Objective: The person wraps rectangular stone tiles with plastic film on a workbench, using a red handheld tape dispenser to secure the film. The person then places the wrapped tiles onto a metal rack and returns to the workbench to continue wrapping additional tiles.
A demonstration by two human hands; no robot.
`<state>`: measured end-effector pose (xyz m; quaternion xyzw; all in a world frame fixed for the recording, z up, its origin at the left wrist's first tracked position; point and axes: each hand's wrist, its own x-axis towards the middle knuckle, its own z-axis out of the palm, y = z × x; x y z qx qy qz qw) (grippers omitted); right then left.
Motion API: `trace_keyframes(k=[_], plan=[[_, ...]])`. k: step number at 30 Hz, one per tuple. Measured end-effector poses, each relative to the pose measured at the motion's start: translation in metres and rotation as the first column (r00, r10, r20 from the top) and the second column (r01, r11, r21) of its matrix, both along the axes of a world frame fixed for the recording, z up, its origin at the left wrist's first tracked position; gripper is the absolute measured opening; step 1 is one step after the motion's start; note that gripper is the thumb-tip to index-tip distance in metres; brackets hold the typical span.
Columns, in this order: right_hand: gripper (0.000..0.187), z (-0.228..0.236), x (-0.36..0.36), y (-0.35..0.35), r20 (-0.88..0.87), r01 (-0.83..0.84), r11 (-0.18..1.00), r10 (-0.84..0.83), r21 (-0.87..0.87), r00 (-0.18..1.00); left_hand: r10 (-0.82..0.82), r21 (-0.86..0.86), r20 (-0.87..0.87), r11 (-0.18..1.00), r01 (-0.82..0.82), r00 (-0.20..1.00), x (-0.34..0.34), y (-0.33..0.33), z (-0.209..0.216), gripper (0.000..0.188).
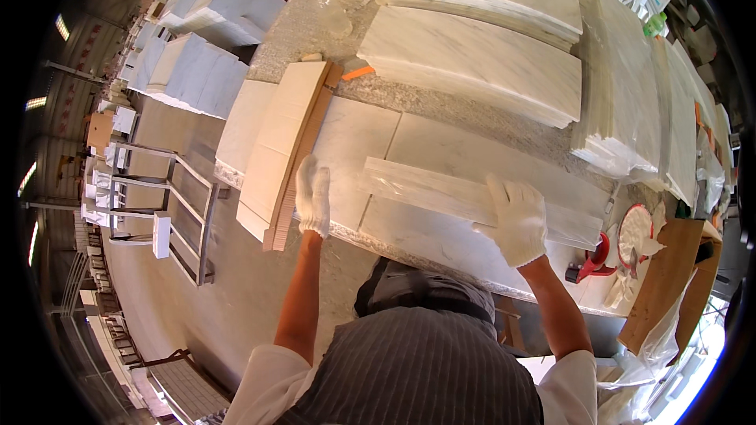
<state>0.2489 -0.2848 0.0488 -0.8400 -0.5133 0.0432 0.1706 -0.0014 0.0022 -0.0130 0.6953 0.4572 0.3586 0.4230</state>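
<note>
Both my hands wear white knit gloves. My left hand (313, 198) rests against the layered side of a stack of flat cardboard (285, 138), its fingers stretched out along the edge. On the worktable before me lies a long pale strip (429, 186), apparently stone, wrapped in clear plastic. My right hand (516, 220) lies across this strip toward its right part, thumb apart and fingers extended over the top. The strip's underside is hidden. Under it are large pale marble slabs (346, 149) forming the table surface. A red tape dispenser (592, 261) stands beyond the strip's right end.
Stacked marble slabs (472, 59) lie at the table's far side, with plastic-wrapped slabs (618, 83) at right. Beside the tape dispenser is a tape roll (635, 234); an open cardboard box (669, 287) is at far right. A metal frame cart (169, 197) stands on the floor at left.
</note>
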Motion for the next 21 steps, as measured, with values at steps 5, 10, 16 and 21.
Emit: trace_keyframes(k=[5, 10, 16, 21], plan=[[0.086, 0.004, -0.002, 0.003, 0.040, 0.007, 1.000, -0.006, -0.007, 0.999, 0.299, 0.431, -0.703, 0.901, 0.052, 0.645, -0.050, 0.048, 0.016, 0.076], [0.088, 0.007, -0.004, 0.006, 0.064, -0.007, 1.000, 0.007, -0.006, 0.998, 0.274, 0.351, -0.901, 0.916, 0.193, 0.336, -0.058, 0.090, 0.003, 0.083], [0.088, 0.007, -0.006, 0.006, 0.083, 0.007, 1.000, -0.006, -0.017, 0.997, 0.053, 0.123, -0.927, 0.978, 0.168, 0.372, -0.079, 0.123, 0.004, 0.051], [0.087, 0.001, -0.005, 0.001, 0.101, 0.019, 1.000, -0.020, 0.005, 0.995, 0.235, 0.343, -0.845, 0.927, 0.150, 0.479, -0.072, 0.100, 0.061, 0.036]])
